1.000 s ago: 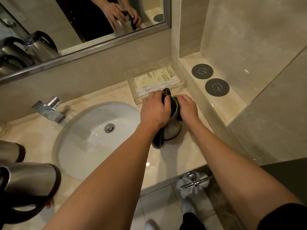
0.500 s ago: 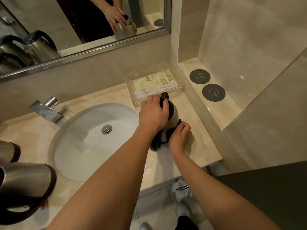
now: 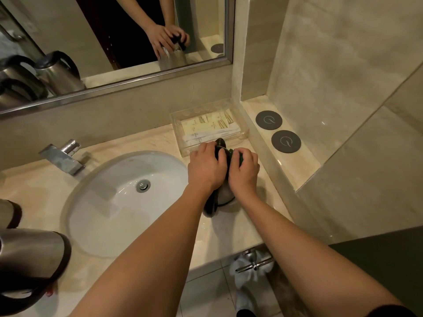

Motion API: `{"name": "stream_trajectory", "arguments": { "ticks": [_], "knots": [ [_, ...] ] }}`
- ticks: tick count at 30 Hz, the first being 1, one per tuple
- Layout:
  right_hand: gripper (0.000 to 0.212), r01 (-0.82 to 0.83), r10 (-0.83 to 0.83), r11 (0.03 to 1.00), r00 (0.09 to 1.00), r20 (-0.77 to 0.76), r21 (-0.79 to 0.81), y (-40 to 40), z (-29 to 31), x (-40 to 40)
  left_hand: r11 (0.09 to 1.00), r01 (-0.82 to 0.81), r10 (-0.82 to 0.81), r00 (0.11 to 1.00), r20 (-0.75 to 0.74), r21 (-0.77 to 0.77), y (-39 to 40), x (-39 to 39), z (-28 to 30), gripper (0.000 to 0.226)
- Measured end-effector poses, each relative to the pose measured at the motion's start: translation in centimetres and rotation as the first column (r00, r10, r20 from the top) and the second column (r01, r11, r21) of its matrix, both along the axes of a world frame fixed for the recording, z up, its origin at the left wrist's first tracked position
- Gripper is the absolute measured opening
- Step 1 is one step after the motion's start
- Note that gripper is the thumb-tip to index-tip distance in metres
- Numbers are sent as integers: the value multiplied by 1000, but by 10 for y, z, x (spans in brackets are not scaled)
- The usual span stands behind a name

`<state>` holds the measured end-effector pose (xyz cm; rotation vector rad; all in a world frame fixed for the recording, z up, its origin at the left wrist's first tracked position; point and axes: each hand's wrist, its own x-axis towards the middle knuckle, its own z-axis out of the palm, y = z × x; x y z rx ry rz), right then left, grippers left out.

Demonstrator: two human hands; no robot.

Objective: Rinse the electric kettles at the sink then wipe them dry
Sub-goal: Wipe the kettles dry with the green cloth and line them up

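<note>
A steel electric kettle (image 3: 225,193) with a black handle stands upright on the marble counter, right of the white sink (image 3: 119,202). My left hand (image 3: 206,165) grips its top and handle from the left. My right hand (image 3: 243,172) presses a dark green cloth (image 3: 235,154) against the kettle's upper right side. Most of the kettle is hidden under both hands. Two more steel kettles (image 3: 29,259) sit at the near left edge of the counter, partly out of view.
A chrome faucet (image 3: 61,156) stands behind the sink. A clear tray (image 3: 180,133) of packets lies just behind the kettle. Two dark round coasters (image 3: 286,141) sit on the right ledge. The mirror above reflects kettles and hands. A towel bar hangs below the counter edge.
My right hand has risen from the kettle's lower side back up to its top, bringing the green cloth with it. My left hand has kept its grip on the kettle.
</note>
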<state>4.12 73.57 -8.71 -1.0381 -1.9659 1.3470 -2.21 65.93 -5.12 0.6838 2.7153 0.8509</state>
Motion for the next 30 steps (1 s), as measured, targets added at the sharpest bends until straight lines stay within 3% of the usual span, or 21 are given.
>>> {"name": "stream_trajectory", "arguments": {
  "ticks": [5, 11, 17, 22, 30],
  "knots": [
    [22, 4, -5, 999, 1000, -2, -35, 7, -1, 1, 1000, 12, -12, 1000, 15, -19, -2, -1, 2, 68],
    [29, -50, 55, 998, 989, 136, -44, 18, -25, 24, 1000, 11, -11, 1000, 26, -14, -3, 0, 4, 69],
    [30, -231, 132, 952, 900, 415, 199, 25, -71, 63, 1000, 12, -12, 1000, 29, 5, -5, 1, 3, 53],
    [21, -275, 122, 911, 891, 438, 306, 22, -85, 78, 1000, 8, -8, 1000, 28, -2, -6, 1, 2, 59],
    [17, -424, 51, 733, 814, 579, 532, 14, -115, 81, 1000, -5, 5, 1000, 14, 9, -4, 2, 3, 52]
  ]
}}
